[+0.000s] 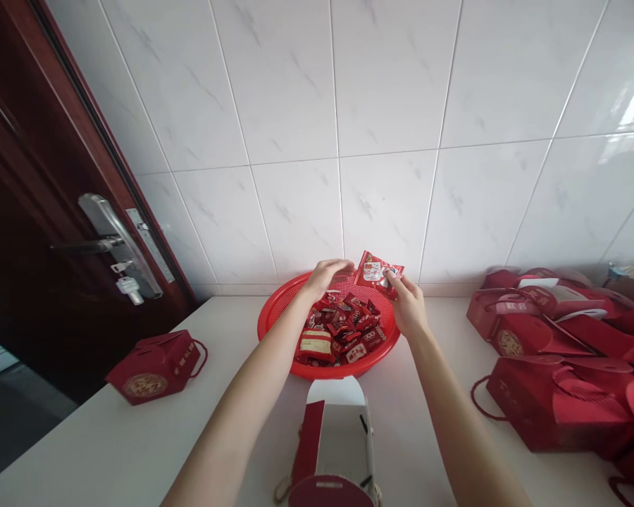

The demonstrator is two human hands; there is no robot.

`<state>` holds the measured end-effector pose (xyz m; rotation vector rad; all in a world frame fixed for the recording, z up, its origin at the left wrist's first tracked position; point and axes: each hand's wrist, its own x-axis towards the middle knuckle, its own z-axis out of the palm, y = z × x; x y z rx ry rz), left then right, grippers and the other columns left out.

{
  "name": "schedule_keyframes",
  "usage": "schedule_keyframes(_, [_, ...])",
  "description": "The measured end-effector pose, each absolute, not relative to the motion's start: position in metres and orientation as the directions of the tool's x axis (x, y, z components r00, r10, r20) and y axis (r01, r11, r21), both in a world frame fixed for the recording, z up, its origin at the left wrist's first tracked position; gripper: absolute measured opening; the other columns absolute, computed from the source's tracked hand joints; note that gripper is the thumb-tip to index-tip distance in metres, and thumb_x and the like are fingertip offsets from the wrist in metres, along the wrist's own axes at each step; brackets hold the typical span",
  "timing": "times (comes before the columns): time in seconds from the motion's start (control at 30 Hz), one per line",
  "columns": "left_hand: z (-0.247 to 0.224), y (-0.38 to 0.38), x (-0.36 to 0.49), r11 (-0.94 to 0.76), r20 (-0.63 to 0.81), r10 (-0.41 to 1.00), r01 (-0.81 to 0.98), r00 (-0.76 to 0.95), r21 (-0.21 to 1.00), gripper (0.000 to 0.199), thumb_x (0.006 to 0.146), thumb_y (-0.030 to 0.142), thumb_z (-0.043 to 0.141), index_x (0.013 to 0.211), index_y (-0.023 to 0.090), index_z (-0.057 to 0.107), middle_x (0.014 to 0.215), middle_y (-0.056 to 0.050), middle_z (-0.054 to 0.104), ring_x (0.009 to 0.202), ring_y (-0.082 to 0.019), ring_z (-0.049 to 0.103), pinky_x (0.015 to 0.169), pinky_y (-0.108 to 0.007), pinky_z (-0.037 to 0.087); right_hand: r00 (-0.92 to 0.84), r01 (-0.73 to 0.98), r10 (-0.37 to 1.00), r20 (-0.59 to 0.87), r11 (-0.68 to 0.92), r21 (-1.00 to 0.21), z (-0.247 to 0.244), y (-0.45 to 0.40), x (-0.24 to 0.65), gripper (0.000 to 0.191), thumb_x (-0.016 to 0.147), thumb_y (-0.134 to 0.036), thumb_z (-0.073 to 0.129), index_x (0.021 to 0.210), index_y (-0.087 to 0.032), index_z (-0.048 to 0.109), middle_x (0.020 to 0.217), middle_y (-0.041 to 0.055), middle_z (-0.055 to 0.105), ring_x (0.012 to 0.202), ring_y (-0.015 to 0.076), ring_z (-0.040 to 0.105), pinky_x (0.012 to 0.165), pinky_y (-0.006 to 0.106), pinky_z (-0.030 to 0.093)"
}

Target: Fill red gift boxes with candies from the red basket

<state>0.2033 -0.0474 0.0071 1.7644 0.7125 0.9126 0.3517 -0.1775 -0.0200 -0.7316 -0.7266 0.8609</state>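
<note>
My right hand [409, 303] pinches a red snack packet [373, 271] with white printed patches, held up above the far rim of a red plastic basket [275, 310]. Just left of the packet is my left hand [327, 274], its fingers stretched out toward it; whether they touch it I cannot tell. Small red-wrapped sweets [343, 320] fill the basket, along with a cream-and-red packet [315, 345]. In front of the basket, between my forearms, stands an opened red gift box [309, 440] with a white inside and its flaps spread.
A closed red gift box [153, 370] with a rope handle sits on the left of the white table [222, 331]. Several more red boxes [554, 401] crowd the right side. Behind are a tiled wall [296, 211] and a dark door [42, 211] with keys in its lock.
</note>
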Motion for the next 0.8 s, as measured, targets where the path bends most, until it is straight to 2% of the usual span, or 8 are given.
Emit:
schedule_keyframes(0.1, [-0.016, -0.036, 0.204, -0.378, 0.187, 0.821, 0.268, 0.539, 0.886, 0.015, 0.069, 0.033, 0.08, 0.065, 0.021, 0.072, 0.077, -0.006, 0.075, 0.093, -0.028, 0.068, 0.092, -0.039, 0.049, 0.466, -0.424, 0.852, 0.238, 0.451, -0.785, -0.021, -0.177, 0.352, 0.041, 0.063, -0.054, 0.088, 0.083, -0.021, 0.073, 0.08, 0.0056, 0.078, 0.083, 0.0288, 0.075, 0.077, 0.042, 0.062])
schedule_keyframes(0.2, [-0.035, -0.029, 0.205, -0.403, 0.097, 0.827, 0.462, 0.554, 0.79, 0.024, 0.055, 0.013, 0.083, 0.05, 0.022, 0.062, 0.063, -0.005, 0.068, 0.101, -0.035, 0.066, 0.099, -0.044, 0.043, 0.459, -0.421, 0.856, 0.236, 0.444, -0.791, -0.022, -0.177, 0.352, 0.042, 0.061, -0.054, 0.089, 0.082, -0.021, 0.073, 0.078, 0.0046, 0.078, 0.08, 0.0281, 0.075, 0.076, 0.042, 0.062])
schedule_keyframes(0.3, [-0.045, -0.021, 0.207, -0.419, 0.048, 0.847, 0.61, 0.529, 0.673, 0.037, 0.045, 0.005, 0.084, 0.043, 0.021, 0.051, 0.067, -0.01, 0.068, 0.121, -0.044, 0.055, 0.11, -0.053, 0.029, 0.461, -0.41, 0.86, 0.219, 0.426, -0.807, -0.023, -0.177, 0.353, 0.043, 0.06, -0.054, 0.09, 0.081, -0.02, 0.074, 0.078, 0.0042, 0.078, 0.078, 0.0275, 0.075, 0.076, 0.041, 0.062])
schedule_keyframes(0.43, [-0.045, -0.011, 0.207, -0.409, -0.017, 0.868, 0.733, 0.496, 0.543, 0.041, 0.042, 0.012, 0.091, 0.047, 0.019, 0.05, 0.085, -0.018, 0.073, 0.132, -0.051, 0.044, 0.114, -0.061, 0.019, 0.46, -0.394, 0.862, 0.212, 0.412, -0.821, -0.024, -0.176, 0.353, 0.044, 0.059, -0.055, 0.09, 0.081, -0.02, 0.073, 0.08, 0.0045, 0.078, 0.078, 0.0272, 0.074, 0.076, 0.041, 0.062])
schedule_keyframes(0.53, [-0.043, -0.007, 0.206, -0.392, -0.08, 0.872, 0.788, 0.482, 0.475, 0.038, 0.042, 0.027, 0.095, 0.053, 0.02, 0.059, 0.097, -0.019, 0.074, 0.13, -0.052, 0.047, 0.111, -0.063, 0.027, 0.462, -0.375, 0.862, 0.211, 0.405, -0.834, -0.024, -0.175, 0.353, 0.044, 0.059, -0.056, 0.089, 0.079, -0.02, 0.072, 0.077, 0.0038, 0.077, 0.074, 0.026, 0.073, 0.073, 0.04, 0.061])
schedule_keyframes(0.63, [-0.04, -0.008, 0.204, -0.365, -0.137, 0.877, 0.824, 0.46, 0.433, 0.039, 0.045, 0.04, 0.094, 0.055, 0.02, 0.062, 0.094, -0.018, 0.075, 0.122, -0.05, 0.054, 0.104, -0.062, 0.038, 0.467, -0.35, 0.858, 0.215, 0.403, -0.846, -0.024, -0.174, 0.353, 0.043, 0.06, -0.057, 0.088, 0.076, -0.021, 0.07, 0.071, 0.0022, 0.074, 0.071, 0.0246, 0.072, 0.07, 0.037, 0.06])
schedule_keyframes(0.73, [-0.036, -0.015, 0.199, -0.346, -0.183, 0.868, 0.826, 0.462, 0.444, 0.035, 0.051, 0.043, 0.089, 0.057, 0.02, 0.064, 0.079, -0.011, 0.073, 0.107, -0.041, 0.064, 0.095, -0.051, 0.049, 0.469, -0.343, 0.856, 0.22, 0.405, -0.848, -0.025, -0.173, 0.354, 0.043, 0.06, -0.057, 0.088, 0.075, -0.021, 0.07, 0.069, 0.0009, 0.072, 0.069, 0.0229, 0.07, 0.066, 0.035, 0.058])
schedule_keyframes(0.8, [-0.032, -0.018, 0.196, -0.331, -0.21, 0.855, 0.811, 0.474, 0.482, 0.03, 0.055, 0.043, 0.086, 0.06, 0.021, 0.067, 0.068, -0.006, 0.069, 0.089, -0.032, 0.068, 0.082, -0.041, 0.053, 0.478, -0.345, 0.852, 0.214, 0.407, -0.846, -0.025, -0.172, 0.354, 0.043, 0.059, -0.056, 0.089, 0.074, -0.021, 0.07, 0.066, -0.0001, 0.071, 0.066, 0.0216, 0.068, 0.064, 0.034, 0.057])
